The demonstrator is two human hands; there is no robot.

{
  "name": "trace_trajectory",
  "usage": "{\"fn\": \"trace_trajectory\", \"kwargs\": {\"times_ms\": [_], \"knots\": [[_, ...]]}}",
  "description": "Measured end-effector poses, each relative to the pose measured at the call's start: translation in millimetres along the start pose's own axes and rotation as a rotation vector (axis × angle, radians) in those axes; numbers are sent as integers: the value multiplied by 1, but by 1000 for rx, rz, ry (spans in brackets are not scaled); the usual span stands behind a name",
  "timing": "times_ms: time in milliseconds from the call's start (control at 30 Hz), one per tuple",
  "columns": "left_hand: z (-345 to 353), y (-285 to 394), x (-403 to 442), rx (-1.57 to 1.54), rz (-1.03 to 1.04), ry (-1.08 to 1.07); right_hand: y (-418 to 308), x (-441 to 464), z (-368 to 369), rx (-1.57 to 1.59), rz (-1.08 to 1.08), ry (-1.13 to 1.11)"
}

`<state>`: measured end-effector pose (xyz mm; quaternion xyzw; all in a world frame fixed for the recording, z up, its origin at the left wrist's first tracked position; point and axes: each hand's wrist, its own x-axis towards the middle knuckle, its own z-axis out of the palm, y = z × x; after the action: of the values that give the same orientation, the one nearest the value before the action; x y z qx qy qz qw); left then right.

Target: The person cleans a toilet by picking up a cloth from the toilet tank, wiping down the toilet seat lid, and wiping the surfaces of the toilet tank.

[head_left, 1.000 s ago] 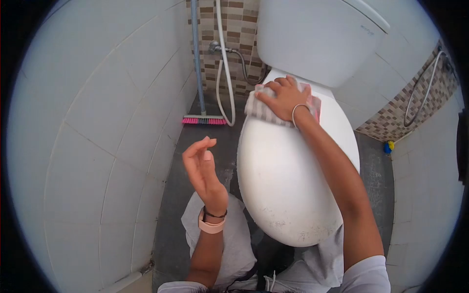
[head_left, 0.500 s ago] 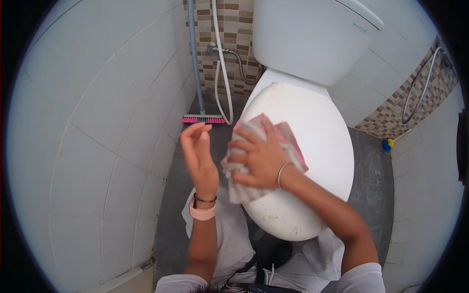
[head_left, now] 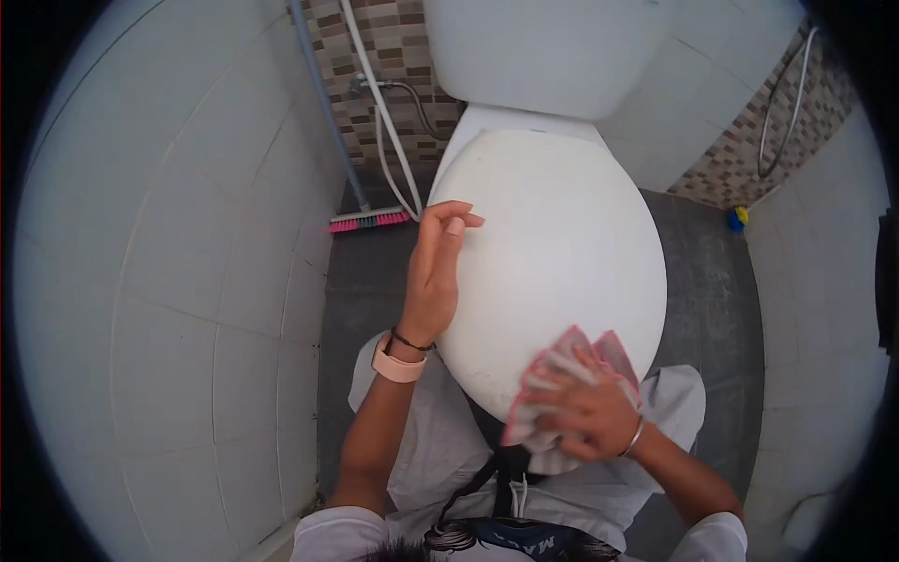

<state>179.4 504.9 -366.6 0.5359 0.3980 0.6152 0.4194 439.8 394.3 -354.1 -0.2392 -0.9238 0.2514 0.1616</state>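
One pink-edged cloth pressed by spread right hand on front of toilet lid; left hand held half-curled at left edge; rear judged clean, faint marks left near cloth.

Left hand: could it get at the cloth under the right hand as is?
Probably yes: the left hand looks empty, with only toilet lid between. The right hand covers much of the cloth, but its edges show.
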Motion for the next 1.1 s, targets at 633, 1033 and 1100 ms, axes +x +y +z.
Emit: {"fn": "trace_trajectory", "kwargs": {"times_ms": [633, 1033, 1100], "knots": [[23, -6, -8, 552, 182, 38, 109, 96, -38, -659, 587, 240], [21, -6, -6, 620, 158, 63, 159, 136, -66, -575, 482, 274], [21, -8, -6, 624, 128, 40, 186, 129, -94, -518, 608, 307]]}}
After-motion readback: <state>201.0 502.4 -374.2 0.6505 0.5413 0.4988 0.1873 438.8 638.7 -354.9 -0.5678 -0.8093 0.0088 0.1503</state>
